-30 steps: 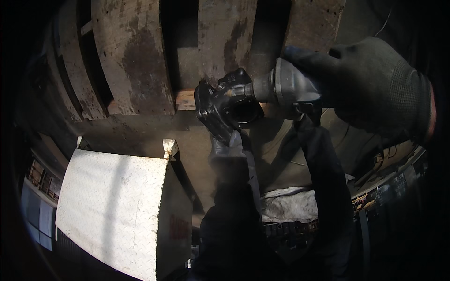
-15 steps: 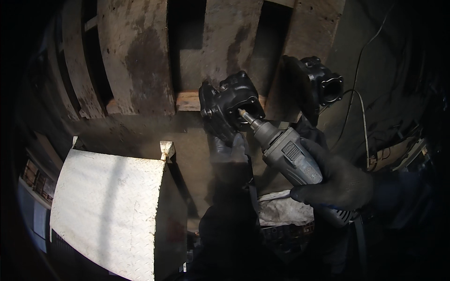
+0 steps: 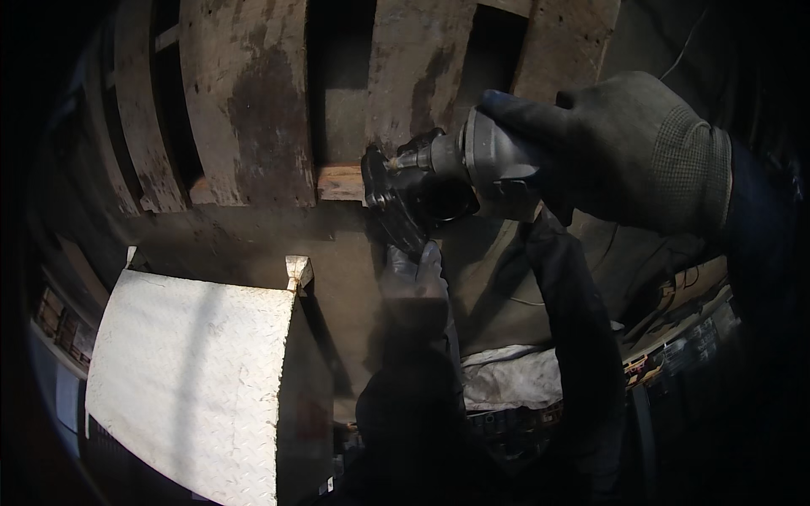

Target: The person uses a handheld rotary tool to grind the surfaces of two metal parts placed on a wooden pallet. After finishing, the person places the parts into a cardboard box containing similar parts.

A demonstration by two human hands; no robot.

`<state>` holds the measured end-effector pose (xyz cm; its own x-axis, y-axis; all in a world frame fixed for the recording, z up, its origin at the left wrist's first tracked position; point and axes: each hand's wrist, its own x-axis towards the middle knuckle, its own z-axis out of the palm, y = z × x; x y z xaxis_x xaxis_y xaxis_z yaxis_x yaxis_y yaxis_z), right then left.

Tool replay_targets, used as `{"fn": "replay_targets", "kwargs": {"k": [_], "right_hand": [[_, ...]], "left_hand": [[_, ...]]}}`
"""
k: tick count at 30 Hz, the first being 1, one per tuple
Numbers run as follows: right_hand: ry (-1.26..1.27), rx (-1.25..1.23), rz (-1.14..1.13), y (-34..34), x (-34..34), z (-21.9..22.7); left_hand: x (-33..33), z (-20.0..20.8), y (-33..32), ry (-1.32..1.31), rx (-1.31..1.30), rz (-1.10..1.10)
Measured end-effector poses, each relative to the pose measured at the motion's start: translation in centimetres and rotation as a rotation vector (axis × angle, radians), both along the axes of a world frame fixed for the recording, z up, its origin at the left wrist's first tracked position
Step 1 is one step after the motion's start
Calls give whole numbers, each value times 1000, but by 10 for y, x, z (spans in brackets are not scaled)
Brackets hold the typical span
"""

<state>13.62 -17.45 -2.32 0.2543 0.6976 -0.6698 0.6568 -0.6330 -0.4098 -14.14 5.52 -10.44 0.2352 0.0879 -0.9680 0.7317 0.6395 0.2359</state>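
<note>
Near edge, middle: dark clutter point(image 3: 515, 434) of small pieces, perhaps in a crate or tray; too dim to tell which, or what the pieces are. Grey-white cloth point(image 3: 512, 379), crumpled, just beyond it.

Near left: white metal box point(image 3: 186, 371), top of raised-pattern plate, bright in sunlight, with one long band of shadow across it. Its right side is in shade. Inside hidden from this angle; contents cannot be told.

Middle: left hand point(image 3: 409, 271), gloved, holding the black metal part point(image 3: 395, 215) from its near, lower side; most of the fingers are hidden. Part is hollow, with a wide round mouth facing near and right; inside reads black, contents not discernible. It sits in view right of the white box, in front of the pallet.

Right of the part: right hand point(image 3: 645, 152), in a grey knit-cuffed glove, wrapped around a grey power tool point(image 3: 498, 152). Tool points left; its narrow tip is at the part's left flange, contact not certain.

Far: wooden pallet point(image 3: 245, 101), stained slats with dark gaps between. Thin pale wire point(image 3: 688, 46) on the far right.
</note>
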Motion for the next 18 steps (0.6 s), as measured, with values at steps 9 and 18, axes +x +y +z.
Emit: {"fn": "replay_targets", "kwargs": {"k": [9,18], "right_hand": [[103,316,156,15,20,-39],[125,305,171,23,23,-49]], "left_hand": [[6,13,-4,166,181,-640],[11,14,-25,18,442,-264]]}}
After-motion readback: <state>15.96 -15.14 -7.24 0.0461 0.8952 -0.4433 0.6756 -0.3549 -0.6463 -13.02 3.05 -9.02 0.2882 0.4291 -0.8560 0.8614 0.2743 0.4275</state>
